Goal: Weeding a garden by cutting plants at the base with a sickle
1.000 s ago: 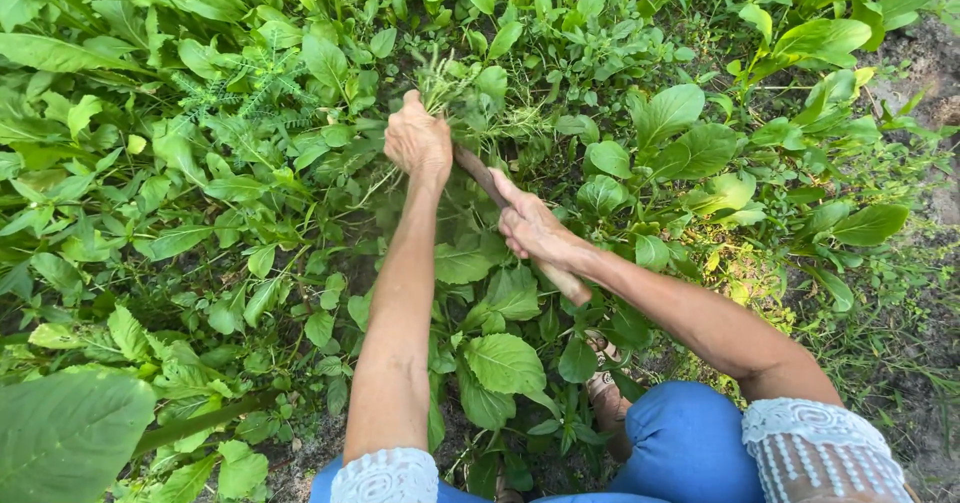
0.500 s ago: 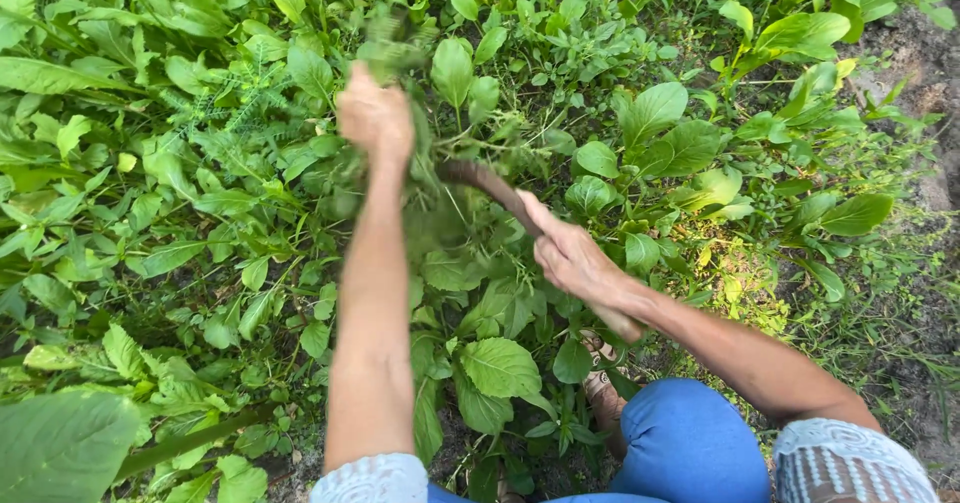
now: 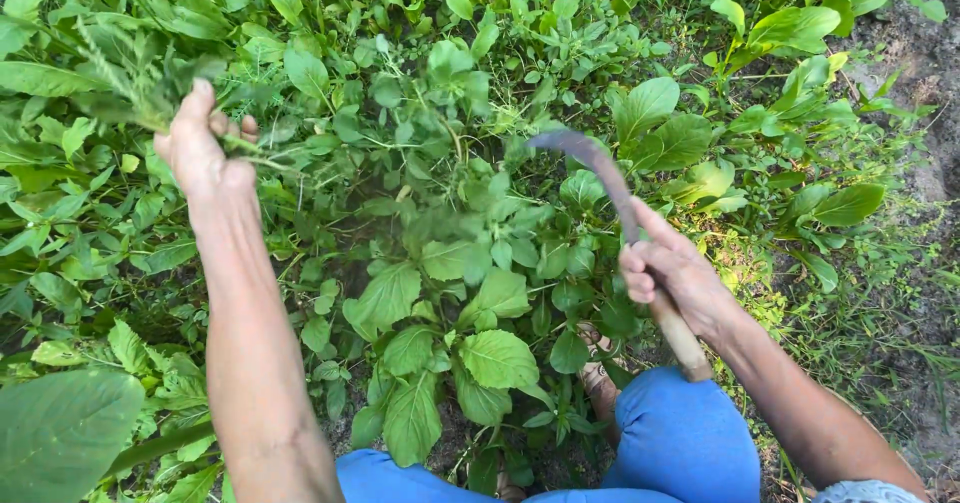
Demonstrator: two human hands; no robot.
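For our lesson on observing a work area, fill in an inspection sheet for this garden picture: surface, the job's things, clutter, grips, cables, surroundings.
Surface: dark soil, mostly hidden under plants.
Job's things: curved dark-bladed sickle with wooden handle; bunch of thin green weed stems.
Clutter: nothing seen.
Grips: left hand closed on the stems, raised to the left; right hand closed on the sickle handle, blade lifted above the leaves.
Cables: nothing seen.
Surroundings: dense broad-leaved green plants; blue-trousered knees at the bottom.
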